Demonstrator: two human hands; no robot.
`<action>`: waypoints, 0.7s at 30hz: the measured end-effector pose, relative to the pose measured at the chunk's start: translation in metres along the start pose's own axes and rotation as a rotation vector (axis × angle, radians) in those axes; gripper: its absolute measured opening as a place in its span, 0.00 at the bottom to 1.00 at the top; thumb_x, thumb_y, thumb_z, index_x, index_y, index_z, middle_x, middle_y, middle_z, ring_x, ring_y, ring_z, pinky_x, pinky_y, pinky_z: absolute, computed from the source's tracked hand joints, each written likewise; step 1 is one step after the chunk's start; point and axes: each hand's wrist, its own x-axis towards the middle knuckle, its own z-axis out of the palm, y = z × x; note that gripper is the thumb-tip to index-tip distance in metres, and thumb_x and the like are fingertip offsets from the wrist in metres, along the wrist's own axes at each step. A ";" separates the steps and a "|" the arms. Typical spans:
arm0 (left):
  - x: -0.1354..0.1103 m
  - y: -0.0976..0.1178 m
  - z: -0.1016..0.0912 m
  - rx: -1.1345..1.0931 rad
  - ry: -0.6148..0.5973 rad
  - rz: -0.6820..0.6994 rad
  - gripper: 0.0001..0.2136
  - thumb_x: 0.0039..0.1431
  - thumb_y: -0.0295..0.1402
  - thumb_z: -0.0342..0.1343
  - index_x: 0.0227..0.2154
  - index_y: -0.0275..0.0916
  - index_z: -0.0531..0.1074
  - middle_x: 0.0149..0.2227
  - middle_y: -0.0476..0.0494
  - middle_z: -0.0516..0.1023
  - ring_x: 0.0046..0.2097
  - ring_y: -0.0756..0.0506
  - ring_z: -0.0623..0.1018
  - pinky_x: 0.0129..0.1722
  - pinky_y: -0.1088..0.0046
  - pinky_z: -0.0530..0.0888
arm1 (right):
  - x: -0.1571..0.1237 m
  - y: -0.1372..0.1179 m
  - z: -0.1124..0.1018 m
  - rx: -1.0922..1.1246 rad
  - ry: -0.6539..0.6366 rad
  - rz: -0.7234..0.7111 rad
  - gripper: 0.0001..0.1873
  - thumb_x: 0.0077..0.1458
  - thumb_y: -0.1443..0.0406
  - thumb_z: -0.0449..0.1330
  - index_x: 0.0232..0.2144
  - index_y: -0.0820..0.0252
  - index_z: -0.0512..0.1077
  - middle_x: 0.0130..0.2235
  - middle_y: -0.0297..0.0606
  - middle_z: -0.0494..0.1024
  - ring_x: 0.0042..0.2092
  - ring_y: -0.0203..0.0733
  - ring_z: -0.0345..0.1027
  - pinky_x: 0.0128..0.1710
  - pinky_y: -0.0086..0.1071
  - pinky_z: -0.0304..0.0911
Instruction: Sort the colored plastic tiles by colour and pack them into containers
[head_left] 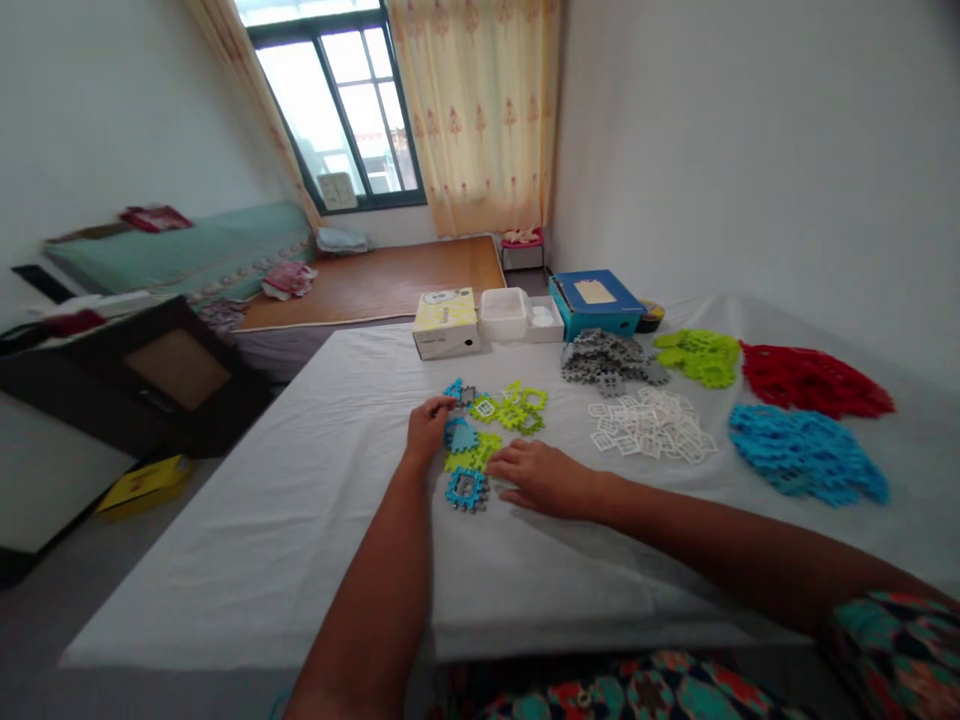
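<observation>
Blue square piece [466, 473] just left of our right hand [541, 480], farther from our left hand [428, 430]; both half-curled, grips unclear.

Daylight from window [341, 110] at 11 o'clock, panes blown out to near-white. Curtain [480, 110] at 12 glows, backlit. Room moderately lit, slightly grey; floor [52, 620] at 8 dim. Tablecloth [300, 480] fairly even, shadows faint, soft-edged. Overall soft: blue and green pieces [463, 436] just below centre lack crisp edges, sleeve [892, 640] at 4 blurry. Wide-angle stretch at edges, verticals lean; 2 o'clock corner darkens.
</observation>
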 end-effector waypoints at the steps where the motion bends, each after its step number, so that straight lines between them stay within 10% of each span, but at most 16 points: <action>1: 0.000 -0.001 0.000 -0.011 0.005 -0.003 0.15 0.51 0.30 0.49 0.36 0.37 0.80 0.35 0.43 0.82 0.40 0.45 0.79 0.45 0.67 0.74 | 0.012 -0.006 0.005 -0.021 0.011 -0.011 0.19 0.59 0.58 0.59 0.51 0.61 0.70 0.52 0.46 0.74 0.51 0.49 0.66 0.50 0.41 0.64; 13: 0.002 -0.005 0.002 0.007 -0.050 -0.002 0.14 0.52 0.28 0.49 0.35 0.38 0.80 0.34 0.45 0.82 0.38 0.46 0.79 0.43 0.69 0.74 | 0.030 0.001 0.020 0.090 0.165 0.005 0.22 0.52 0.64 0.62 0.50 0.62 0.70 0.50 0.47 0.75 0.49 0.48 0.67 0.53 0.42 0.60; 21: -0.001 -0.001 -0.001 0.080 -0.070 0.015 0.14 0.52 0.28 0.49 0.35 0.38 0.80 0.35 0.45 0.82 0.39 0.46 0.79 0.43 0.69 0.74 | -0.107 0.089 -0.043 0.086 0.474 0.596 0.22 0.55 0.54 0.57 0.48 0.57 0.73 0.47 0.45 0.78 0.45 0.50 0.71 0.42 0.41 0.68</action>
